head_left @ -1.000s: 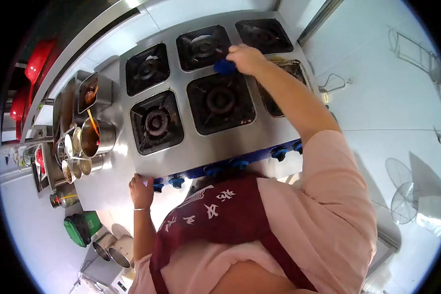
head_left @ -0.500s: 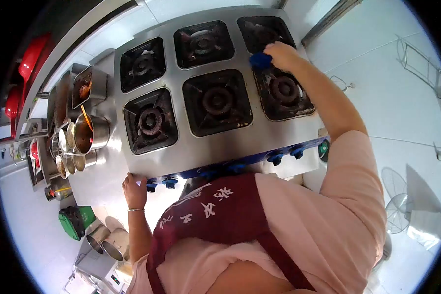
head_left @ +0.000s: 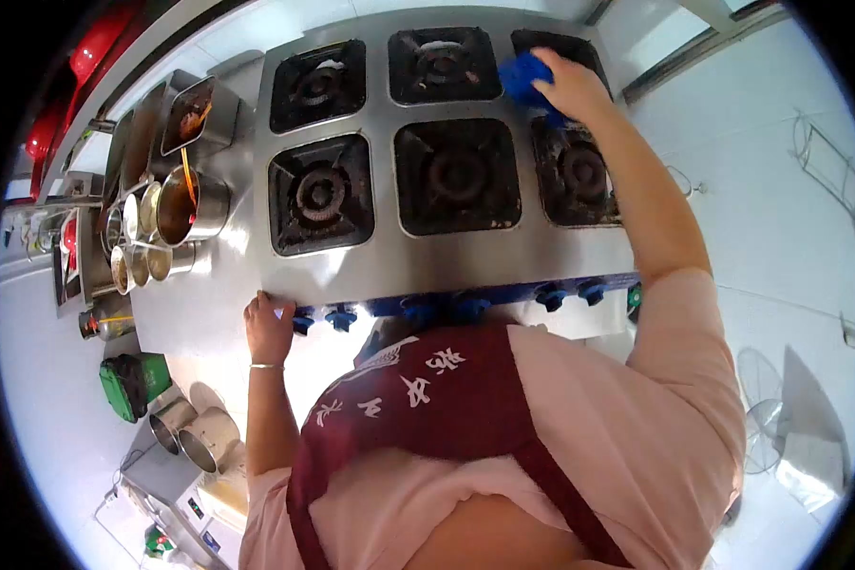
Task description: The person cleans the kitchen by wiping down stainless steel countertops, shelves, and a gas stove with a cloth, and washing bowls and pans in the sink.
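Note:
A steel stove [head_left: 351,266] with several square black burner wells lies in front of me. My right hand [head_left: 575,87] is closed on a blue cloth [head_left: 526,78], at the stove's far right, between the back middle burner [head_left: 443,63] and the back right one [head_left: 565,52]. The cloth touches the steel there. My left hand [head_left: 270,325] rests at the stove's front left edge, beside a dark blue knob [head_left: 341,318]. Its fingers are bent over the edge, and I cannot make out whether they hold anything.
Left of the stove stand a steel pot [head_left: 192,204] with an orange-handled utensil, small cups [head_left: 158,258] and a rectangular food pan [head_left: 201,116]. Red ladles [head_left: 95,43] hang at the upper left. Below are a green bag [head_left: 135,384] and large pots [head_left: 209,439].
My right hand and the blue cloth have moved right and toward the back, from the middle burners to the back right. My left hand stays at the front edge. The view has shifted.

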Action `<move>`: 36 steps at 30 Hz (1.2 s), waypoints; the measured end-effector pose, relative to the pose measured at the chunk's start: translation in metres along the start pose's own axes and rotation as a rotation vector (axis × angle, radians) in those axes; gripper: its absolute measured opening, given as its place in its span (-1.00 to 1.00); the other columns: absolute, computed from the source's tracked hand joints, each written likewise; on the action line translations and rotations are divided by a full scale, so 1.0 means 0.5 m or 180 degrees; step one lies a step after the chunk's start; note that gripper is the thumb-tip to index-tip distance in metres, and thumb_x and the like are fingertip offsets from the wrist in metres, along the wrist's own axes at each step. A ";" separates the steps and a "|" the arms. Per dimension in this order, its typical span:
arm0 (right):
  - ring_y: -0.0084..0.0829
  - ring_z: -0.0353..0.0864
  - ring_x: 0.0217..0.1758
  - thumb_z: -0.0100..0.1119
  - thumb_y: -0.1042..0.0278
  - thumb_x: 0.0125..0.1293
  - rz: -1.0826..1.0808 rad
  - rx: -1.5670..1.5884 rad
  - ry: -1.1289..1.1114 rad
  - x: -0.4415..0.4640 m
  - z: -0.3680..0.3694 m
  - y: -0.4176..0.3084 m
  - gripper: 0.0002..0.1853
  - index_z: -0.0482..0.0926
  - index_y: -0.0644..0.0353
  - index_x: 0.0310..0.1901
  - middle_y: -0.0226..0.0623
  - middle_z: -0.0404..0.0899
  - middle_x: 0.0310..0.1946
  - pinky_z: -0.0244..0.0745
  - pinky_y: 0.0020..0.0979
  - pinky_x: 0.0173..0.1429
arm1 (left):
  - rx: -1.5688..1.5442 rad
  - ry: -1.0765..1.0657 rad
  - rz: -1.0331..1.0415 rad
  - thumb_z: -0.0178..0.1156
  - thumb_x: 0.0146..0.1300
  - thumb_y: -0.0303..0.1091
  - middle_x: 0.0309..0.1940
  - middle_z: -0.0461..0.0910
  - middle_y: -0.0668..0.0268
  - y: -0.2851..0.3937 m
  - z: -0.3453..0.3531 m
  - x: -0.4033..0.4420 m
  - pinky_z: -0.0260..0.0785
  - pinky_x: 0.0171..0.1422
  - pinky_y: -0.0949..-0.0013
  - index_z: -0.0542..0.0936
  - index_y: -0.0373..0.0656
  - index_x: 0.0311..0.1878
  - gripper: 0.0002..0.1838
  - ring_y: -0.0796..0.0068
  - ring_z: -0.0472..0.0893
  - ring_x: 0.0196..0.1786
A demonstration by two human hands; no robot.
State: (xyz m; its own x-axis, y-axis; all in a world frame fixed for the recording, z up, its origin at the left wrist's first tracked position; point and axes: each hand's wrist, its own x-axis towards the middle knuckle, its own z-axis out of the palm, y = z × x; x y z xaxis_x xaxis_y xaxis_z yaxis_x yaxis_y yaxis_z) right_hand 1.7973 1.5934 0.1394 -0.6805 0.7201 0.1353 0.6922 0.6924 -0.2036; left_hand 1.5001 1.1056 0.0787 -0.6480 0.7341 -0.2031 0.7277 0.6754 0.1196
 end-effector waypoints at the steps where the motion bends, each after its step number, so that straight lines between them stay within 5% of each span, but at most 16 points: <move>1: -0.06 0.53 -0.02 0.13 0.20 0.16 0.0310 0.0039 0.0039 0.022 0.007 -0.023 -0.56 0.39 0.06 0.10 0.03 0.54 -0.11 0.44 -0.14 0.04 | 0.0017 -0.0034 0.0016 0.21 0.09 -0.18 0.02 0.43 -0.17 0.000 -0.003 0.000 0.15 0.29 0.10 0.31 -0.52 0.14 -0.33 -0.07 0.37 0.13; 5: 0.01 0.54 -0.03 0.03 0.38 0.15 0.0655 -0.0378 -0.0431 0.020 0.137 -0.060 -0.62 0.41 0.13 0.05 0.00 0.42 0.01 0.48 -0.12 0.04 | -0.0135 -0.0198 -0.0097 0.21 0.09 -0.16 0.02 0.44 -0.14 0.009 -0.014 0.000 0.18 0.28 0.15 0.31 -0.50 0.14 -0.33 -0.05 0.38 0.13; 11: 0.03 0.53 -0.10 0.01 0.21 0.25 0.0463 -0.0324 -0.0641 -0.182 0.110 -0.111 -0.70 0.46 0.25 -0.11 0.06 0.45 -0.09 0.47 -0.08 -0.02 | -0.0008 0.0177 0.0167 0.22 0.09 -0.13 -0.05 0.47 -0.08 -0.026 0.022 0.003 0.22 0.23 0.15 0.34 -0.48 0.09 -0.36 -0.04 0.40 0.08; 18: 0.03 0.53 -0.10 0.00 0.26 0.24 0.0836 -0.0136 -0.0728 -0.348 0.090 -0.187 -0.73 0.46 0.30 -0.17 0.07 0.48 -0.16 0.48 -0.12 -0.03 | -0.0096 0.0102 0.0180 0.23 0.08 -0.11 -0.07 0.48 -0.08 -0.015 0.003 0.000 0.24 0.20 0.13 0.37 -0.47 0.04 -0.38 -0.04 0.40 0.06; 23: 0.04 0.55 -0.16 0.01 0.25 0.21 0.0698 -0.0421 -0.0061 -0.145 0.170 -0.102 -0.73 0.51 0.30 -0.20 0.08 0.53 -0.27 0.48 -0.11 -0.05 | -0.0045 0.0232 0.0226 0.23 0.08 -0.12 -0.03 0.46 -0.11 -0.023 0.015 0.001 0.24 0.21 0.14 0.34 -0.47 0.08 -0.35 -0.06 0.39 0.08; 29: 0.07 0.54 -0.13 -0.04 0.20 0.25 0.0945 -0.0337 -0.0328 0.049 0.211 -0.023 -0.69 0.52 0.30 -0.21 0.10 0.54 -0.20 0.45 -0.07 0.00 | -0.0048 0.0121 0.0174 0.23 0.09 -0.17 -0.03 0.46 -0.11 -0.010 -0.001 -0.001 0.22 0.23 0.13 0.37 -0.47 0.04 -0.41 -0.06 0.39 0.08; 33: 0.06 0.51 -0.07 -0.04 0.22 0.26 0.0707 -0.0305 -0.0502 -0.142 0.145 -0.099 -0.67 0.46 0.31 -0.08 0.14 0.46 -0.09 0.46 -0.07 0.00 | -0.0218 0.0098 0.0134 0.23 0.09 -0.19 -0.08 0.47 -0.09 0.005 -0.014 -0.004 0.23 0.20 0.10 0.41 -0.43 -0.04 -0.49 -0.06 0.40 0.05; 36: 0.09 0.51 -0.13 0.01 0.20 0.24 0.0519 -0.0042 -0.0610 -0.329 0.113 -0.136 -0.65 0.44 0.36 -0.11 0.13 0.47 -0.19 0.45 -0.06 -0.03 | -0.0361 0.0108 0.0447 0.26 0.05 -0.24 -0.15 0.48 -0.06 -0.012 -0.009 0.000 0.25 0.13 0.07 0.42 -0.39 -0.14 -0.56 -0.06 0.41 0.00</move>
State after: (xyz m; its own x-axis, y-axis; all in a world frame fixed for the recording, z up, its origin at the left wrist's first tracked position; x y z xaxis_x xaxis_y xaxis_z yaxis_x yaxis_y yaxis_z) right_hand 1.8486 1.4256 0.0761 -0.5919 0.8015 -0.0848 0.7988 0.5692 -0.1948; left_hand 1.4948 1.1020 0.0823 -0.5503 0.8224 -0.1441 0.7828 0.5683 0.2535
